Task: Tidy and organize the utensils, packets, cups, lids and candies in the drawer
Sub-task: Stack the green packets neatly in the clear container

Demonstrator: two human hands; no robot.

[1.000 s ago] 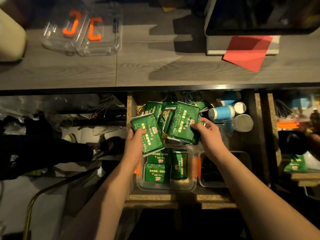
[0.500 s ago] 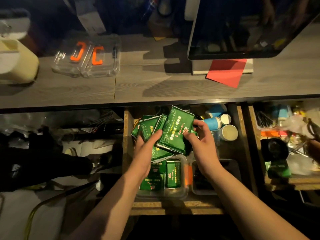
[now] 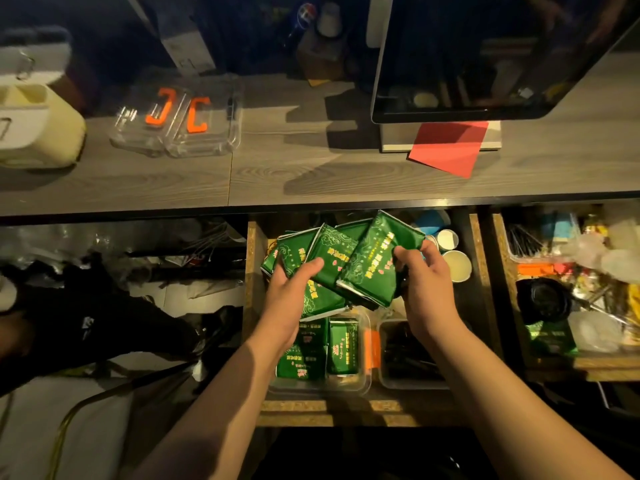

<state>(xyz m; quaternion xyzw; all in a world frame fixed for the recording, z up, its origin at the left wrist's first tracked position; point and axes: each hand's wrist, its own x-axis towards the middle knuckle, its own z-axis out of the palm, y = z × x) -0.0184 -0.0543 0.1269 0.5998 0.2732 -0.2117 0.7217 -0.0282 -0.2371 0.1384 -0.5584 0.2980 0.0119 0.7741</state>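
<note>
A fan of green foil packets (image 3: 343, 261) is held above the open drawer (image 3: 254, 271), over a clear plastic container (image 3: 320, 384) in which more green packets (image 3: 323, 348) are already stacked. A second ago the packets were split into two separate handfuls, one per hand; they have since been brought together into one overlapping bundle and raised slightly. This suggests the packets are being squared up before being laid in the container.

The left hand (image 3: 289, 291) is placed at the bundle's left edge, thumb curled across the packet faces, gripping them. The right hand (image 3: 420, 277) is curled around the right edge of the topmost packet, pinching it. Both forearms reach in from the bottom.

Blue and white paper cups (image 3: 446, 239) lie just behind the right hand. On the counter above, clear lids with orange clips (image 3: 180, 116) are seen.
</note>
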